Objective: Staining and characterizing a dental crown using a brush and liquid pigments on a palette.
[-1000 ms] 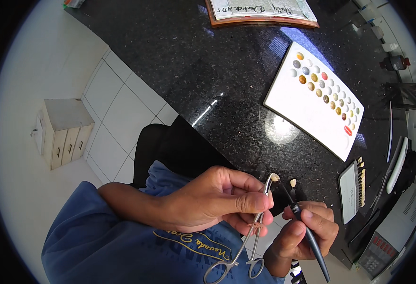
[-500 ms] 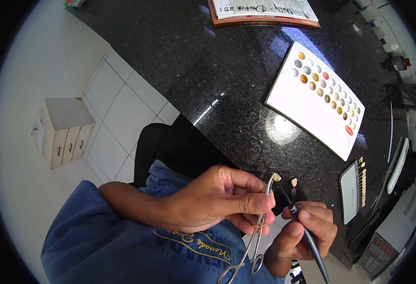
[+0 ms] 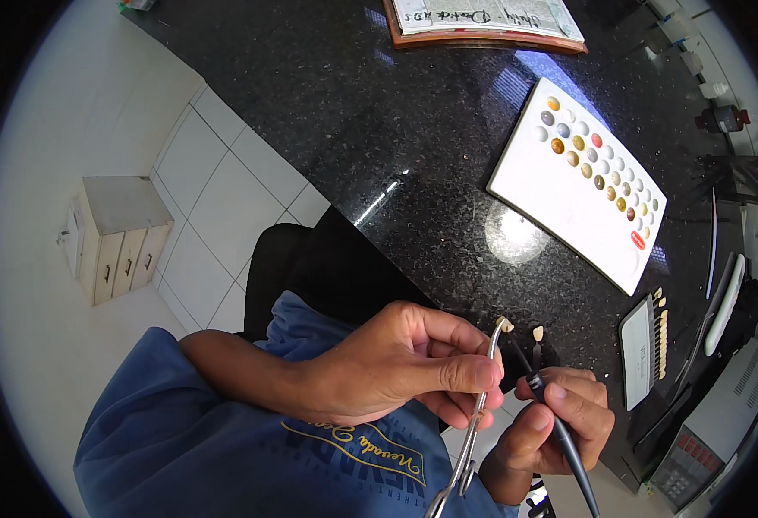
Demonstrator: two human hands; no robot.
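Observation:
My left hand (image 3: 400, 371) is closed around slim metal locking forceps (image 3: 471, 436), thumb on top. In their curved tip is a small tooth-coloured dental crown (image 3: 505, 325). My right hand (image 3: 579, 414) pinches a dark-handled fine brush (image 3: 571, 453), its tip pointing up beside the crown; whether they touch I cannot make out. Just above my right fingers shows a tooth-shaped shade tab (image 3: 538, 333) on a grey stem. Its lower end is hidden, so I cannot tell if that hand holds it.
A white palette (image 3: 538, 203) with several coloured wells lies on the black speckled countertop (image 3: 327, 129). Right of it is a shade guide (image 3: 636, 354) with a row of tabs. A clipboard (image 3: 491, 41) with papers sits at the far edge; a grey device (image 3: 724, 414) stands at right.
My left fingers have rolled the forceps, so the finger rings now appear nearly edge-on and the crown is turned. The right hand and brush stay almost in place.

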